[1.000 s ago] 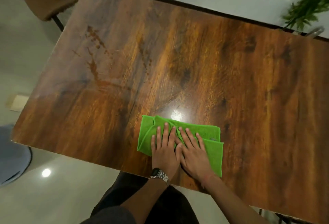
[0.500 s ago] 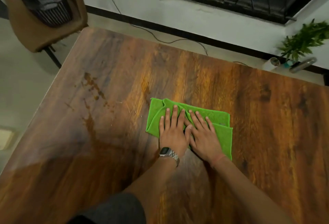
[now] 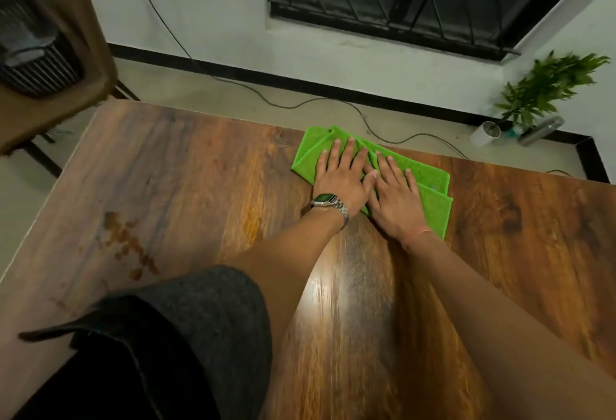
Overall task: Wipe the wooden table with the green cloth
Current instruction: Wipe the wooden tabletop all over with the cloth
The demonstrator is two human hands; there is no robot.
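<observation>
Green folded cloth (image 3: 430,196) lies at the far edge of the brown wood-grain desk (image 3: 200,186), flattened under both palms. Left hand (image 3: 343,179), spread, and right hand (image 3: 395,196), spread, press side by side. Beyond stands a leafy potted plant (image 3: 546,89).

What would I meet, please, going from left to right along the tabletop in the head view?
Brown stain → wristwatch on the left hand → right hand → the uncovered right end of the green cloth → bare wooden table.
</observation>
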